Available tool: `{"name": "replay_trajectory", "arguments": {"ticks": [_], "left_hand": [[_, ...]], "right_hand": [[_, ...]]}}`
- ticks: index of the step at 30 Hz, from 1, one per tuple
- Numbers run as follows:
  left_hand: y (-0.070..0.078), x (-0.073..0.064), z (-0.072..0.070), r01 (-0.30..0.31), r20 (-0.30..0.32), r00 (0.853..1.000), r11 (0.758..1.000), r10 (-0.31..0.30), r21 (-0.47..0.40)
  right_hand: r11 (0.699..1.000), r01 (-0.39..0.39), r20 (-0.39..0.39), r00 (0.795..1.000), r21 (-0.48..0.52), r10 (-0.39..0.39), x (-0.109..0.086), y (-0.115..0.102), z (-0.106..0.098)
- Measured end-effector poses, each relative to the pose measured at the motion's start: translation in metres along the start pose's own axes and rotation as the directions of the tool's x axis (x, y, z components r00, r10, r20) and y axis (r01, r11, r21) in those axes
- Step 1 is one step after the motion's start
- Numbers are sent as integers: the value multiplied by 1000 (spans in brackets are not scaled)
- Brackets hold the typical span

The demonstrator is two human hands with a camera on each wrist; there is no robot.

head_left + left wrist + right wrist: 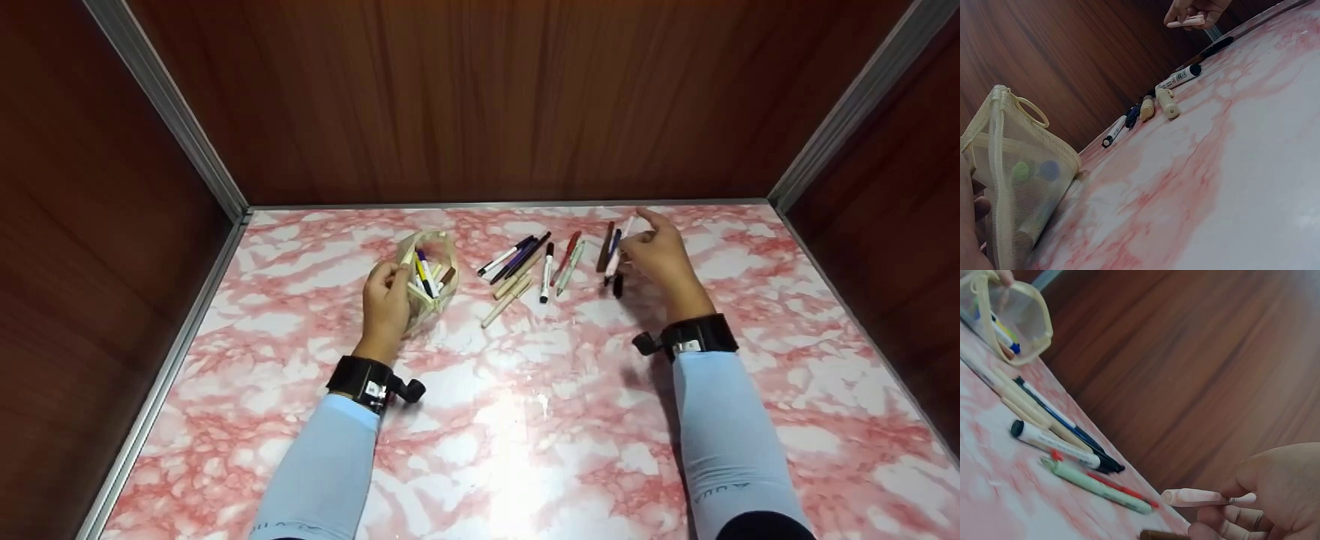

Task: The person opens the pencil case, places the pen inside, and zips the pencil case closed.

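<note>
A cream mesh zip pouch [1033,191] stands at the left of the pens, its mouth open. My left hand [386,300] grips its near-left edge. Inside lie several pens and markers, among them a yellow one and a white one with a blue end. Over at the right, my right hand [665,259] pinches a pale pink pen [1193,496] between thumb and fingers, lifted off the table. Beneath and beside that hand are a brown pen [605,247] and a short black piece [618,286]; the hand partly hides this group.
Between the hands lie a white marker with black ends [547,274], a pale green pen [571,268], a red pen [574,238], several beige pens [507,303] and dark pens [521,255]. A brown wood-grain panel [480,105] rises behind the marbled table [480,420], with side panels left and right.
</note>
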State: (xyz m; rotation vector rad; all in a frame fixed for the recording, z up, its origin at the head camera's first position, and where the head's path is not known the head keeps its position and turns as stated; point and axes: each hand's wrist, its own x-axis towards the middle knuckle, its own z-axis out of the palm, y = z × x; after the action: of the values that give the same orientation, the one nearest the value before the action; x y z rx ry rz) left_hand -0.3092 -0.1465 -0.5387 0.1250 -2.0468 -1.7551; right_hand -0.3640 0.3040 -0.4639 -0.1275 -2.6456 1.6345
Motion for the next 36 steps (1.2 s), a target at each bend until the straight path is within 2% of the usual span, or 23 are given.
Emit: {"name": "replay_trajectory", "arguments": {"ticks": [8,16,21,27,31,36], "left_hand": [[-1,0,0,-4,1,1000,999,4,-33],[-1,0,0,-10,-5,1000,1000,10,-16],[-1,0,1,-24,-8,1000,999,23,-23],[-1,0,0,-19,-13,1000,1000,19,-21],[-1,0,0,-22,-15,1000,999,21,-25],[0,0,-1,-31,-36,999,999,30,-21]], "right_hand": [[984,19,60,998,176,-30,-5,-24,29],[965,42,29,998,258,-51,-4,-45,65],[919,48,21,998,391,-61,-2,-59,97],[876,73,13,996,477,-90,-1,-77,142],[890,112,24,990,441,-136,-4,-83,176],[942,128,67,986,312,-156,-14,-88,213]]}}
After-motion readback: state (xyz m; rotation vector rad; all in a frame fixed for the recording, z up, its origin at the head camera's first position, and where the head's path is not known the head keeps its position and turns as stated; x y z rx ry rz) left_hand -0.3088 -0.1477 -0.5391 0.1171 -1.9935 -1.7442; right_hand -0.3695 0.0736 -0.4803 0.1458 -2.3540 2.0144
